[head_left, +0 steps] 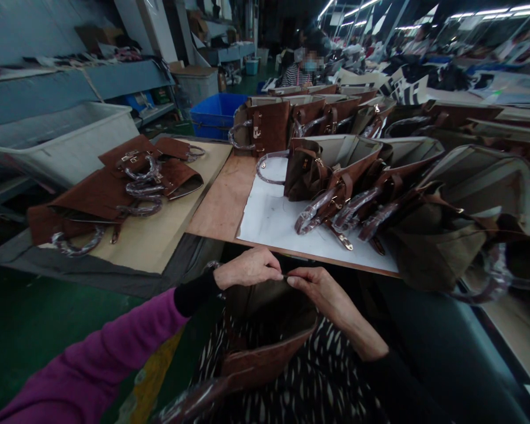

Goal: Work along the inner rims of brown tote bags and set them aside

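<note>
A brown handbag (265,359) with its mouth spread open lies on my lap, its dark lining facing up. One of its handles, wrapped in clear plastic, points toward the lower left. My left hand (249,268) is closed in a pinch at the bag's far edge. Close beside it, my right hand (320,288) pinches the same edge between thumb and fingers. A small dark bit shows between the two sets of fingertips, too small to make out. The fingers hide part of the rim.
Several open brown handbags (362,171) crowd the table ahead, on white paper (265,215). More bags (92,191) lie on a tan board (159,247) at left. Behind stand a blue bin (216,115), a grey tub (62,132) and a masked person (298,75).
</note>
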Demonstrator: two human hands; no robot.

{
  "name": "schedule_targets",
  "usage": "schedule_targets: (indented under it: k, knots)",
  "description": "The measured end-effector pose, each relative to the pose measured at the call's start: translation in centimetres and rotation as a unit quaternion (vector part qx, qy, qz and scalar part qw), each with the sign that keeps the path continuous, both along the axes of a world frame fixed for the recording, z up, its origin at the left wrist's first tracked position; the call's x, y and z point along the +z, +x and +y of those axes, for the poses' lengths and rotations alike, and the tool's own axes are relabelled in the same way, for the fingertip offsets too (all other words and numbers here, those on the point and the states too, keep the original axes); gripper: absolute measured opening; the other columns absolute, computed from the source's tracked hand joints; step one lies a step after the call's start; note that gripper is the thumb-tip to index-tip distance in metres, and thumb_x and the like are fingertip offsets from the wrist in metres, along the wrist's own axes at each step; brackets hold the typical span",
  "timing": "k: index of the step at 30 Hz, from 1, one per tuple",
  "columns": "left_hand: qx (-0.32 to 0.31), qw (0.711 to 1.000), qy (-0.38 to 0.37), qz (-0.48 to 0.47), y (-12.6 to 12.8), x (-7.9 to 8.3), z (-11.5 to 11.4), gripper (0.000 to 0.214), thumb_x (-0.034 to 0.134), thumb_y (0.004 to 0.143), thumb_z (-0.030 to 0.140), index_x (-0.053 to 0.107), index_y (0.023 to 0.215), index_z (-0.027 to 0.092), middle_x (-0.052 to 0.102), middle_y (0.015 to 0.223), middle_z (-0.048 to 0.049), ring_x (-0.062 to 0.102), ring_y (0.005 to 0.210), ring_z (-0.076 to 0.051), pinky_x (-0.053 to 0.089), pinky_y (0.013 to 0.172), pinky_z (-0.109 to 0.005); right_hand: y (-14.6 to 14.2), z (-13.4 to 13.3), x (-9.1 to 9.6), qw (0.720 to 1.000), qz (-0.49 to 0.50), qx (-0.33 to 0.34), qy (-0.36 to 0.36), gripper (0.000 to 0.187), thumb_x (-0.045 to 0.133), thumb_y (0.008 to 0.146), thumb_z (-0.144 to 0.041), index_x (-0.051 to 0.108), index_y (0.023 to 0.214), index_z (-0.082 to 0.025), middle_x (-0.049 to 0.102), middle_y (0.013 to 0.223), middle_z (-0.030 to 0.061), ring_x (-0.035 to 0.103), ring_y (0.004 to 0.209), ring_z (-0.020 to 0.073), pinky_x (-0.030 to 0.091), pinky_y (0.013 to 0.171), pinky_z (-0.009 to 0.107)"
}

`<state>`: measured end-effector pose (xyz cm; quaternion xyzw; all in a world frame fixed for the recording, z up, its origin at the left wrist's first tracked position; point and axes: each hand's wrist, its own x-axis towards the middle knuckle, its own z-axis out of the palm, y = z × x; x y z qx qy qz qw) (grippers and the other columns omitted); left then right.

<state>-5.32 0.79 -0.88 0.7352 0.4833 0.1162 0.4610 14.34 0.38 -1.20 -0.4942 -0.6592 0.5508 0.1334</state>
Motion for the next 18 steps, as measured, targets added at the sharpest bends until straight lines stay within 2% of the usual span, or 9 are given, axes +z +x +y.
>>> schedule_targets:
  k: [3, 6, 11, 13, 18]
  knots:
    - [0.007, 1.000, -0.026, -0.001, 0.0, 0.4, 0.3, 0.030, 0.049, 0.076, 0.037, 0.061, 0.064, 0.012, 0.041, 0.050, 0.0039, 0.033, 0.047, -0.008, 0.023, 0.045, -0.021, -0.3, 0.5, -0.3, 0.997, 0.028, 0.021, -0.069, 0.029, 0.053, 0.075, -0.041, 0.060, 0.064, -0.016, 0.049, 0.051, -0.0043, 0.037, 0.048, 0.0085, 0.028, 0.047, 0.022]
    - [0.001, 0.999, -0.049, 0.010, -0.2, 0.8, 0.6, 0.033, 0.045, 0.077, 0.037, 0.049, 0.054, 0.014, 0.032, 0.047, 0.0046, 0.027, 0.044, -0.007, 0.018, 0.043, -0.022, -0.5, 0.7, -0.7, 0.990, 0.054, -0.003, -0.134, 0.032, 0.052, 0.076, -0.045, 0.056, 0.064, -0.016, 0.048, 0.051, -0.0049, 0.036, 0.046, 0.0077, 0.029, 0.048, 0.022]
    - [-0.009, 0.998, -0.068, 0.011, -0.2, 0.8, 0.7, 0.027, 0.047, 0.073, 0.033, 0.043, 0.053, 0.015, 0.032, 0.047, 0.0045, 0.026, 0.044, -0.007, 0.017, 0.043, -0.024, -0.7, 0.8, -0.8, 0.990, 0.024, -0.006, -0.142, 0.032, 0.051, 0.076, -0.045, 0.055, 0.063, -0.016, 0.049, 0.050, -0.0038, 0.038, 0.045, 0.0082, 0.029, 0.047, 0.022]
    - [-0.008, 0.998, -0.062, 0.005, -0.1, 0.6, 0.6, 0.028, 0.046, 0.074, 0.033, 0.041, 0.052, 0.015, 0.031, 0.047, 0.0045, 0.025, 0.044, -0.007, 0.017, 0.043, -0.024, -0.8, 0.7, -0.7, 0.993, 0.002, -0.002, -0.117, 0.032, 0.049, 0.077, -0.044, 0.055, 0.062, -0.016, 0.048, 0.050, -0.0040, 0.037, 0.045, 0.0084, 0.028, 0.046, 0.022]
    - [0.001, 0.999, -0.035, -0.015, 0.0, 0.3, 0.4, 0.030, 0.046, 0.075, 0.034, 0.043, 0.052, 0.014, 0.029, 0.048, 0.0046, 0.024, 0.045, -0.007, 0.017, 0.043, -0.023, -1.1, 0.2, -0.2, 0.990, -0.135, 0.001, 0.045, 0.032, 0.045, 0.079, -0.041, 0.053, 0.057, -0.018, 0.042, 0.050, -0.0044, 0.037, 0.048, 0.0094, 0.023, 0.046, 0.023]
